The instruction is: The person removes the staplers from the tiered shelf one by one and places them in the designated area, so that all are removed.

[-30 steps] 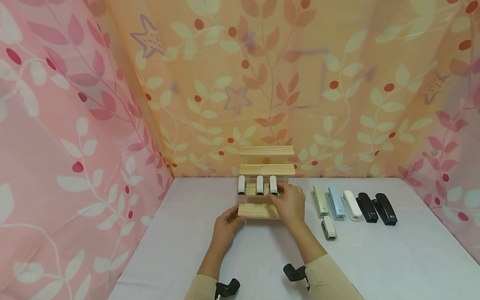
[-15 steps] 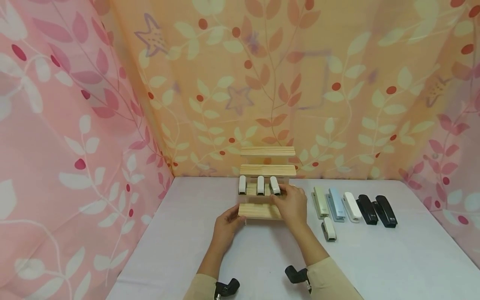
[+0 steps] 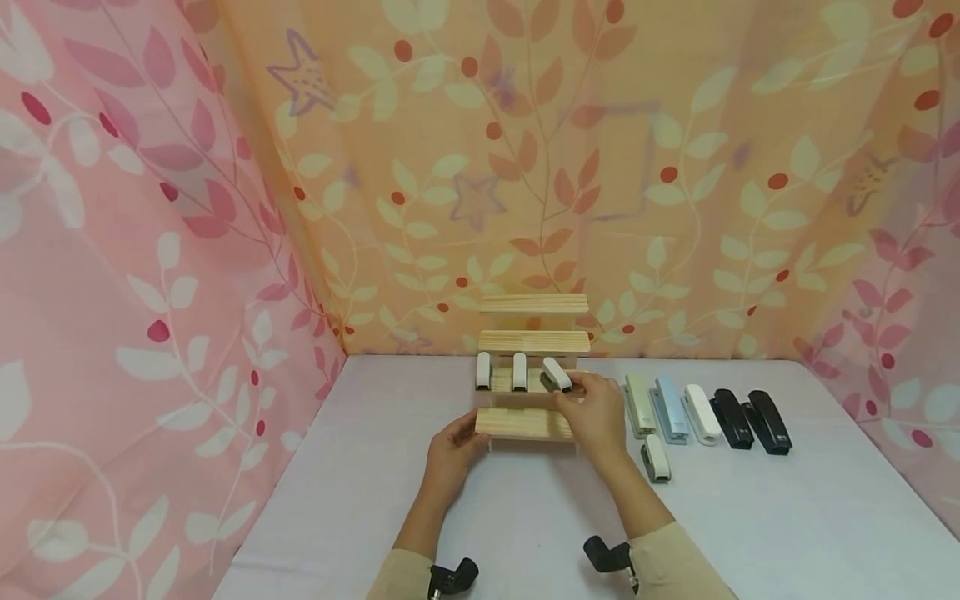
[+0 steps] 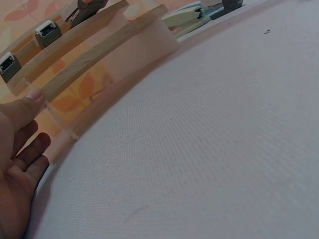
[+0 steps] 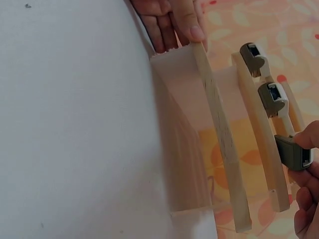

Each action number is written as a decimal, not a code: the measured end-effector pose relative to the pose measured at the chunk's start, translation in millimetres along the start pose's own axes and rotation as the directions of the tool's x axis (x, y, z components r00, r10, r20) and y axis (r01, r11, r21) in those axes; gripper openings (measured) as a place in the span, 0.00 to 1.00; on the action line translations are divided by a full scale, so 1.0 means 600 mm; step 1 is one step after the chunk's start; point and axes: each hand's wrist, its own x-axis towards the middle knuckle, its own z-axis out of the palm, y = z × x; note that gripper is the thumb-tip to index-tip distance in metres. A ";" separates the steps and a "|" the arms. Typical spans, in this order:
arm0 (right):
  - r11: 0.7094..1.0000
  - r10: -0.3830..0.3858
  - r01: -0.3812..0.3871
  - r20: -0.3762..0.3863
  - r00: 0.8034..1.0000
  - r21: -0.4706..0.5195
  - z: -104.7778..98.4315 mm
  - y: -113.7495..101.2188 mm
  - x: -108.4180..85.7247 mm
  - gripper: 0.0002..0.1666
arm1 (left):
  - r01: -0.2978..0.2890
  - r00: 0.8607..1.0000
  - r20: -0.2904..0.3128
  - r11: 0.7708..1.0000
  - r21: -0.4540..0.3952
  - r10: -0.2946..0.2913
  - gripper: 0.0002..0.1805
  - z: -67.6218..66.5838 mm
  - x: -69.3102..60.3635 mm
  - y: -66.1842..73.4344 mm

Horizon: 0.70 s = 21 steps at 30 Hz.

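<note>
A small tiered rack with pale wooden shelves (image 3: 522, 424) and clear side panels stands at the back of the table. My left hand (image 3: 450, 450) grips the left end of its lowest shelf, thumb on the front edge, as the left wrist view also shows. On the second shelf up are three small white-topped staplers: a left one (image 3: 483, 372), a middle one (image 3: 520, 372) and a right one (image 3: 557, 375), which sits angled. My right hand (image 3: 600, 412) pinches that right stapler between thumb and fingers; its dark grey end (image 5: 294, 152) shows in the right wrist view.
Right of the rack lie a green stapler (image 3: 640, 406), a blue stapler (image 3: 671, 408), a white stapler (image 3: 702, 414) and two black staplers (image 3: 767, 422) in a row. One small white stapler (image 3: 656, 458) lies in front. A patterned curtain (image 3: 420, 250) hangs close behind the rack.
The right stapler has turned from straight to slanted, its near end swinging right. My right hand has shifted slightly right with it. My left hand keeps its place on the rack.
</note>
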 end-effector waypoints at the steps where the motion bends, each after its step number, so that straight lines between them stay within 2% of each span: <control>1: 1.000 -0.008 0.008 -0.006 1.000 0.003 -0.002 0.001 -0.001 0.20 | 0.002 1.000 -0.001 1.000 0.003 -0.002 0.33 0.000 0.000 0.000; 10: 0.996 -0.085 0.087 -0.089 0.992 0.019 -0.043 0.003 -0.009 0.20 | 0.003 1.000 -0.003 1.000 0.019 -0.003 0.33 0.000 0.000 0.000; 21: 0.996 -0.081 0.085 -0.112 0.990 0.025 -0.124 0.009 -0.033 0.20 | 0.014 1.000 -0.005 1.000 0.009 -0.014 0.33 0.000 0.001 0.000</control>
